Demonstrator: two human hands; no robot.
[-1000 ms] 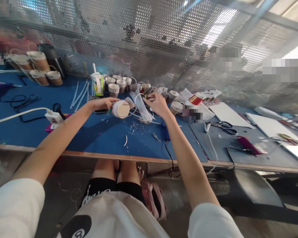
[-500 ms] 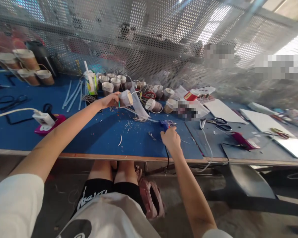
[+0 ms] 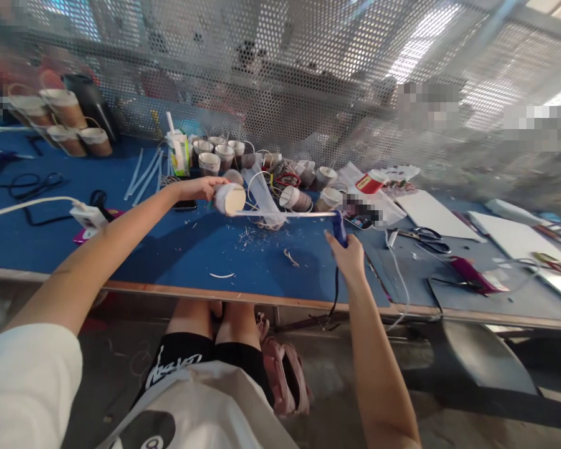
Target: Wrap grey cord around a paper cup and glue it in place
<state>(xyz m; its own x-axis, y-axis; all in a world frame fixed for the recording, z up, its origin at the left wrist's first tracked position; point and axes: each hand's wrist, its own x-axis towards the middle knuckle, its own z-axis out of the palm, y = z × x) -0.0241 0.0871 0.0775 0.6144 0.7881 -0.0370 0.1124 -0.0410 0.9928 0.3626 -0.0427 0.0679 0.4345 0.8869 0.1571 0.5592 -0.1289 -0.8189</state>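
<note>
My left hand (image 3: 209, 188) grips a small white-rimmed cup (image 3: 230, 199) above the blue mat (image 3: 159, 255), its pale round end turned to the right. My right hand (image 3: 346, 251) is closed around a blue glue gun (image 3: 340, 229), upright, with a black cord hanging below. A long whitish stick (image 3: 290, 214) runs level from the gun's top to the cup. Behind it, a brown cup (image 3: 295, 198) lies on its side near a translucent plastic strip (image 3: 264, 196). White scraps lie on the mat below.
Several cups (image 3: 209, 163) stand at the back, more (image 3: 96, 142) at the far left beside a black bottle (image 3: 93, 103). Scissors (image 3: 430, 240), white boards (image 3: 437, 215), a phone (image 3: 362, 215) and a magenta box (image 3: 477, 274) lie right. A white adapter (image 3: 88, 215) sits left.
My right hand has raised the blue gun off the mat and moved right. The cup's pale end has turned more toward me, and the stick now stretches between gun and cup.
</note>
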